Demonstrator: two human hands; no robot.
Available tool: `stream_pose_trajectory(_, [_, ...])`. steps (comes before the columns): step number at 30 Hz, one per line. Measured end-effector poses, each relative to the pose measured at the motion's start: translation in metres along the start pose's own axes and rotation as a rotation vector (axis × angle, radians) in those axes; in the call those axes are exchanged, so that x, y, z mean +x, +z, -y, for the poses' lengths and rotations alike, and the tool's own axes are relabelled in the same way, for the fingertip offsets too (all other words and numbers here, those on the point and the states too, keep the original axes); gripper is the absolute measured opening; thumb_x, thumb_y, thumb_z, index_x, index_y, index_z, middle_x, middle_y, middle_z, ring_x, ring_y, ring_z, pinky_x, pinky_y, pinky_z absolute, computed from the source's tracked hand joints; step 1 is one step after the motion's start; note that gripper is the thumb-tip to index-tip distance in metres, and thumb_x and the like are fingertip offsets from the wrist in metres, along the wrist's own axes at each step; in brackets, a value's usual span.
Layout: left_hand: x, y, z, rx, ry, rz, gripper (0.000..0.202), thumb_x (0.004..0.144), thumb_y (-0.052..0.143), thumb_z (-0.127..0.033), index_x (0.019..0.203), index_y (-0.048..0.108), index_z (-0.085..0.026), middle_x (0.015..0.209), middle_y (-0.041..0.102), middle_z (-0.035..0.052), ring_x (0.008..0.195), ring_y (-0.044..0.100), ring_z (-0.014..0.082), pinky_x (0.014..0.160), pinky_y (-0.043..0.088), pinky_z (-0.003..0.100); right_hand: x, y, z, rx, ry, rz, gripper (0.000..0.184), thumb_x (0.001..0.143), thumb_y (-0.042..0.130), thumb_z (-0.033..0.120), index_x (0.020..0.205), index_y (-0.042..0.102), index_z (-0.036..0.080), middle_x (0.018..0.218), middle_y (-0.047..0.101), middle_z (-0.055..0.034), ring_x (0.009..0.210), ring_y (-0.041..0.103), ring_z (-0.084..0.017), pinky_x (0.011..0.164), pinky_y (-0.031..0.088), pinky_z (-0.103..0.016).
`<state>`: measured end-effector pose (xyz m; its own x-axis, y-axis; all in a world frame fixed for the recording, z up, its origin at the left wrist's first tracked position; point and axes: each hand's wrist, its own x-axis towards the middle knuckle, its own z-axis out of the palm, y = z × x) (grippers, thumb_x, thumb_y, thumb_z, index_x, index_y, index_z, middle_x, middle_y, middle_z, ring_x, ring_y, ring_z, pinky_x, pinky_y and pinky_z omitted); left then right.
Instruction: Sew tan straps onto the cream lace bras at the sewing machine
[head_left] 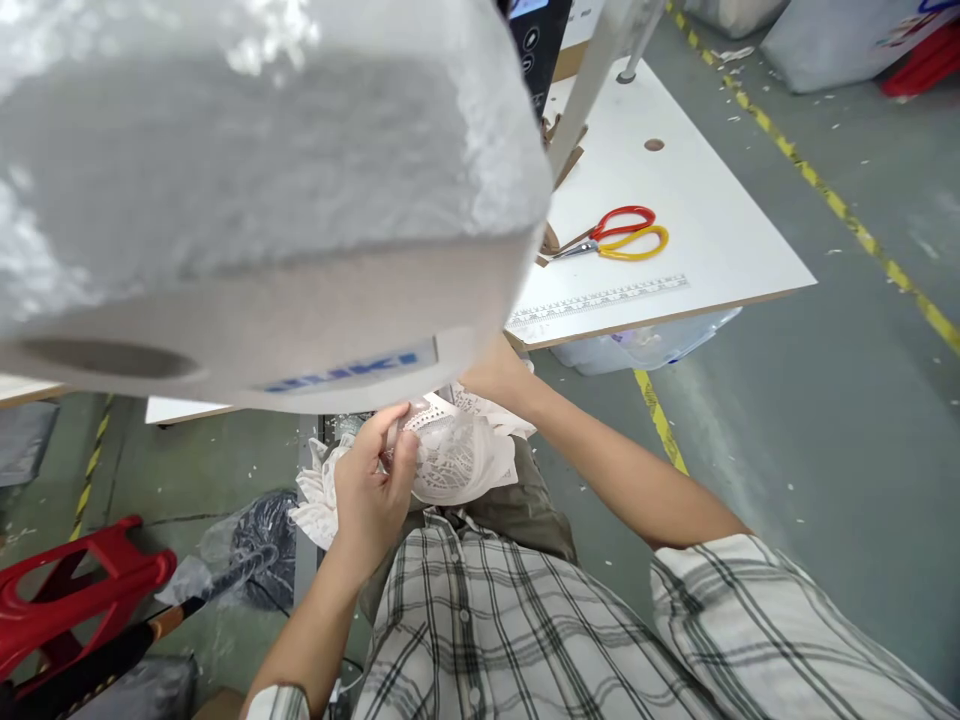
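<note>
1. Head view: your left hand (375,482) is closed in a pinch on the left edge of the white lace piece (450,462), thumb on the side facing you.
2. Your right hand (491,372) is at the lace's far right edge, fingers hidden behind the sewing machine head (345,300); can't tell how far open, or whether it grips.
3. Lace piece sits above your lap, just below the machine head in view, between your two hands, its rounded part toward you.
4. More white lacy fabric (319,495) hangs left of your left hand.
5. On the white desk (720,240), right of the machine: scissors (634,243) with one red and one yellow handle, blades pointing left; clear ruler (600,300) near the edge closest to you.
6. Clear plastic bin (652,345) under that desk edge.
7. Red stool (82,590) on the floor, lower left, near a dark bagged bundle (264,545).
</note>
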<state>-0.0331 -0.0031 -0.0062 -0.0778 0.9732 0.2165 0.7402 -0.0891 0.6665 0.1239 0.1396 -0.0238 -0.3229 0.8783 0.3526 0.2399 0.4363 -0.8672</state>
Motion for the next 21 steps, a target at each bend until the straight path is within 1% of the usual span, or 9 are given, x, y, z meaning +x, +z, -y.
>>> stream_pose_trajectory(2, [-0.001,0.001,0.001,0.001,-0.001,0.002,0.030,0.096,0.056,-0.028,0.125,0.062,-0.022,0.095,0.074,0.0024,0.061,0.060,0.0088,0.059,0.048,0.020,-0.005,-0.003,0.004,0.051,0.009,0.002,0.012,0.083,0.059,0.026,0.073,0.055,0.020,0.089,0.059,-0.0049,0.079,0.057,-0.018,0.070,0.047,-0.032])
stream_pose_trajectory(4, [-0.003,0.002,0.002,-0.014,0.026,0.026,0.030,0.096,0.055,-0.027,0.125,0.062,-0.021,0.097,0.074,0.0034,0.063,0.061,0.0096,0.060,0.048,0.020,-0.012,-0.008,0.009,0.092,0.041,0.017,0.014,0.084,0.058,0.028,0.073,0.055,0.020,0.089,0.060,-0.0051,0.077,0.055,-0.017,0.068,0.046,-0.031])
stream_pose_trajectory(7, [-0.006,0.003,0.002,-0.038,0.086,0.062,0.029,0.096,0.055,-0.026,0.124,0.063,-0.021,0.102,0.074,0.0046,0.064,0.061,0.0097,0.061,0.048,0.021,-0.024,-0.014,0.014,0.118,0.112,0.044,0.015,0.086,0.056,0.028,0.073,0.055,0.020,0.092,0.062,-0.0058,0.077,0.054,-0.017,0.067,0.045,-0.030])
stream_pose_trajectory(9, [-0.007,0.003,0.002,-0.037,0.122,0.056,0.029,0.096,0.055,-0.023,0.124,0.063,-0.021,0.103,0.074,0.0050,0.068,0.062,0.0105,0.064,0.049,0.022,-0.028,-0.016,0.015,0.123,0.132,0.044,0.016,0.087,0.056,0.028,0.073,0.055,0.020,0.096,0.063,-0.0066,0.077,0.054,-0.016,0.065,0.043,-0.029])
stream_pose_trajectory(11, [-0.008,0.003,0.001,0.001,0.164,0.016,0.030,0.095,0.054,-0.020,0.124,0.062,-0.020,0.101,0.072,0.0061,0.078,0.064,0.0136,0.072,0.050,0.025,-0.029,-0.016,0.014,0.119,0.126,0.044,0.016,0.087,0.056,0.029,0.074,0.054,0.019,0.101,0.062,-0.0071,0.079,0.053,-0.016,0.065,0.043,-0.028])
stream_pose_trajectory(13, [-0.008,0.003,-0.003,0.108,0.210,-0.077,0.029,0.093,0.057,-0.018,0.121,0.064,-0.019,0.100,0.069,0.0085,0.090,0.062,0.0184,0.081,0.049,0.031,-0.027,-0.015,0.013,0.112,0.117,0.046,0.014,0.087,0.055,0.028,0.076,0.054,0.020,0.103,0.061,-0.0071,0.084,0.054,-0.017,0.069,0.045,-0.029])
stream_pose_trajectory(15, [-0.007,0.004,-0.010,0.231,0.249,-0.176,0.029,0.090,0.061,-0.018,0.119,0.065,-0.019,0.106,0.065,0.0114,0.099,0.059,0.0227,0.089,0.046,0.038,-0.025,-0.012,0.012,0.110,0.107,0.041,0.011,0.087,0.054,0.027,0.079,0.054,0.020,0.104,0.059,-0.0072,0.089,0.055,-0.018,0.076,0.046,-0.031])
stream_pose_trajectory(17, [-0.008,0.008,-0.019,0.299,0.287,-0.212,0.033,0.088,0.064,-0.019,0.121,0.064,-0.018,0.115,0.062,0.0140,0.105,0.058,0.0252,0.095,0.043,0.042,-0.023,-0.010,0.011,0.113,0.096,0.030,0.010,0.087,0.054,0.027,0.080,0.054,0.019,0.105,0.058,-0.0080,0.093,0.055,-0.019,0.080,0.047,-0.032])
stream_pose_trajectory(21, [-0.010,0.019,-0.028,0.356,0.335,-0.121,0.046,0.088,0.064,-0.024,0.133,0.057,-0.014,0.128,0.061,0.0174,0.117,0.055,0.0300,0.104,0.038,0.045,-0.022,-0.006,0.007,0.093,0.067,0.002,0.011,0.087,0.053,0.028,0.082,0.055,0.019,0.103,0.057,-0.0079,0.095,0.055,-0.020,0.079,0.047,-0.033])
